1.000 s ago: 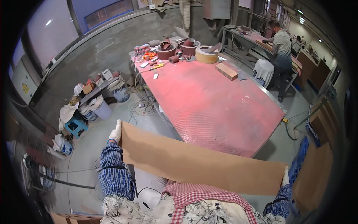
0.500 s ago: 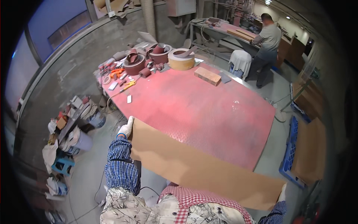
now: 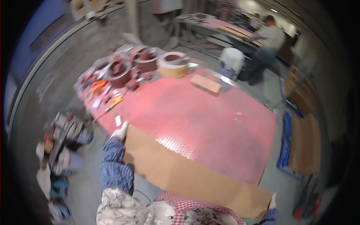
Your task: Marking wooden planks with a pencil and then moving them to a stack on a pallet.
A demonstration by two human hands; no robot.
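Note:
A long flat brown board point(image 3: 187, 174) stretches across in front of me, tilted down toward the right, along the near edge of the red-topped table point(image 3: 210, 131). My left hand point(image 3: 120, 132), in a white glove, grips its left end, with the thumb on top. At the opposite end my right hand point(image 3: 272, 201), gloved as well, closes on the board's right edge; most of its fingers are hidden behind the board. A small white block point(image 3: 118, 120) lies on the table just beyond my left hand.
Abrasive rolls point(image 3: 119, 73) and a yellow-sided roll point(image 3: 173, 65) crowd the table's far left. A brick-like block point(image 3: 206, 84) sits farther back. Brown boards point(image 3: 305, 144) stand on a blue pallet point(image 3: 285, 142) at right. Buckets point(image 3: 73, 161) line the left; a co-worker point(image 3: 268, 41) stands at another bench.
My view has swung, so the table and the clutter on it sit lower and farther left. Both hands keep hold of the brown board. The picture is more blurred now.

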